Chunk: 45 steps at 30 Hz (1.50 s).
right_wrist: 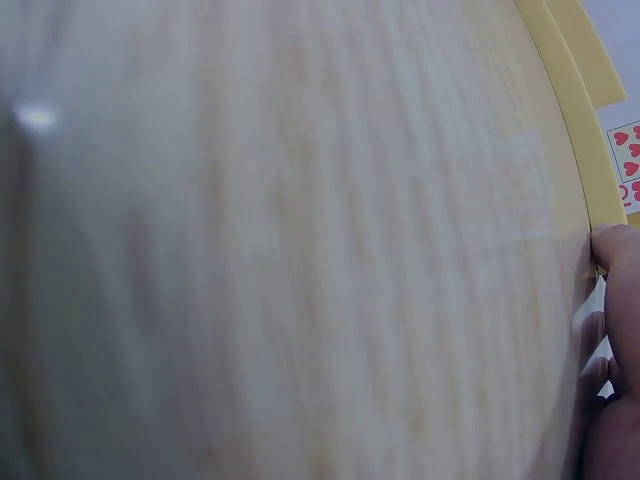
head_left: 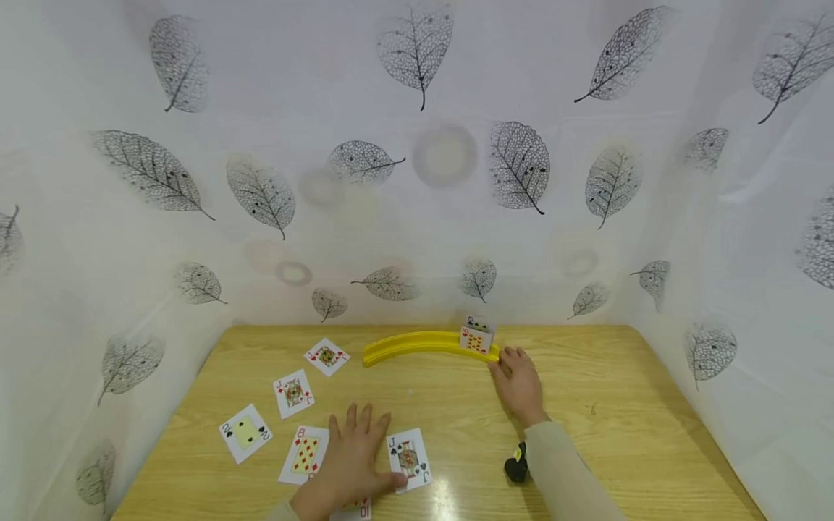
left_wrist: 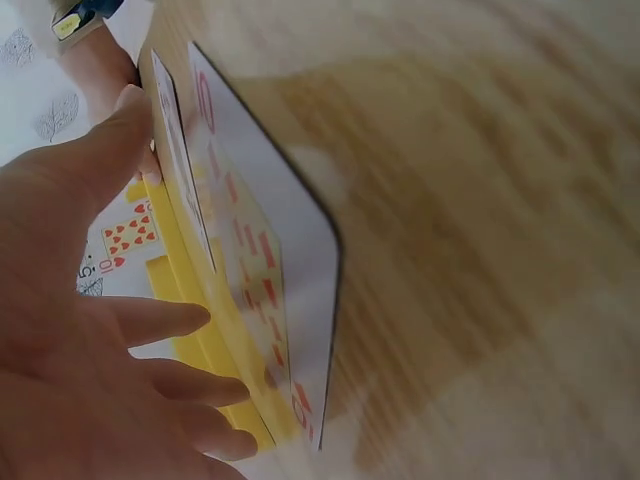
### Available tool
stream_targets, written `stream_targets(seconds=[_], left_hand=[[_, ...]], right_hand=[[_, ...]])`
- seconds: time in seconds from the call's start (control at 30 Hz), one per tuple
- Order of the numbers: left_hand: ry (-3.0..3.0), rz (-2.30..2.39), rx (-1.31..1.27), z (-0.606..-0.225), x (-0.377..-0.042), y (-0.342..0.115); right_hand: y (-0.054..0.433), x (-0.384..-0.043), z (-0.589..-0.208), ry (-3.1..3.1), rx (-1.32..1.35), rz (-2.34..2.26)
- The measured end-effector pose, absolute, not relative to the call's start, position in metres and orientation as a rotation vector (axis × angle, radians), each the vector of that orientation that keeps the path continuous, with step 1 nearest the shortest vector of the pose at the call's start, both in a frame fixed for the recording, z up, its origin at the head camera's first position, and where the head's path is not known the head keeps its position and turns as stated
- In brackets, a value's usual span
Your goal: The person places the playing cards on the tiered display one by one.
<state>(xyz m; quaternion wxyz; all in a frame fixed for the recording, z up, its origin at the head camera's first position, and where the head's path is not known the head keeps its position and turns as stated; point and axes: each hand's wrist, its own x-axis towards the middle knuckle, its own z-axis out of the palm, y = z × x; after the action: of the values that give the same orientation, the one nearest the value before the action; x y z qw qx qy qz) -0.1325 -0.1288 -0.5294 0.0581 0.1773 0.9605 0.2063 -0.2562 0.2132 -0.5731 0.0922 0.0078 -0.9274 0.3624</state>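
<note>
My right hand [head_left: 519,383] grips the right end of a yellow curved card holder [head_left: 410,341], thumb on the near side and fingers at the end. A ten of hearts [head_left: 476,340] stands upright in its slot, with a black-suited card [head_left: 481,323] behind. Fingers spread, my left hand [head_left: 355,459] is low over the near cards. Its thumb overlaps the lower left corner of a jack of spades [head_left: 408,456]. An eight of diamonds [head_left: 304,452] lies to its left, partly covered. Under the palm shows part of a red ten [left_wrist: 270,250].
Face up on the wooden table [head_left: 619,405] at the left lie a jack of hearts [head_left: 328,357], a jack of diamonds [head_left: 293,394] and a two of spades [head_left: 245,433]. A small black device [head_left: 517,467] is at my right wrist. Leaf-printed curtain [head_left: 430,239] surrounds the table.
</note>
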Motion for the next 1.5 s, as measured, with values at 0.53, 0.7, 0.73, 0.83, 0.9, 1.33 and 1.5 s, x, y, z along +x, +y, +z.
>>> stream_targets(seconds=[0.53,0.7,0.73,0.83,0.9,1.33,1.5], left_hand=[[2.905,0.654,0.513,-0.5272,-0.1313,-0.124],[2.88,0.733,0.53,-0.528,-0.1315,-0.1237],[2.875,0.746,0.535,-0.5283,-0.1315,-0.1236],[2.862,0.785,0.551,-0.5301,-0.1316,-0.1231],[2.853,0.803,0.559,-0.5303,-0.131,-0.1226],[2.809,0.88,0.584,-0.529,-0.1304,-0.1224],[2.834,0.883,0.577,-0.5279,-0.1302,-0.1211]], right_hand=[[0.2123,-0.2562,-0.5732,-2.762,0.02,1.064],[0.2124,-0.2561,-0.574,-2.761,0.024,1.06],[0.2126,-0.256,-0.5742,-2.76,0.026,1.06],[0.2128,-0.2558,-0.5747,-2.756,0.032,1.065],[0.213,-0.2556,-0.5748,-2.756,0.035,1.067],[0.2126,-0.2559,-0.574,-2.761,0.028,1.063],[0.2127,-0.2564,-0.5743,-2.756,0.035,1.05]])
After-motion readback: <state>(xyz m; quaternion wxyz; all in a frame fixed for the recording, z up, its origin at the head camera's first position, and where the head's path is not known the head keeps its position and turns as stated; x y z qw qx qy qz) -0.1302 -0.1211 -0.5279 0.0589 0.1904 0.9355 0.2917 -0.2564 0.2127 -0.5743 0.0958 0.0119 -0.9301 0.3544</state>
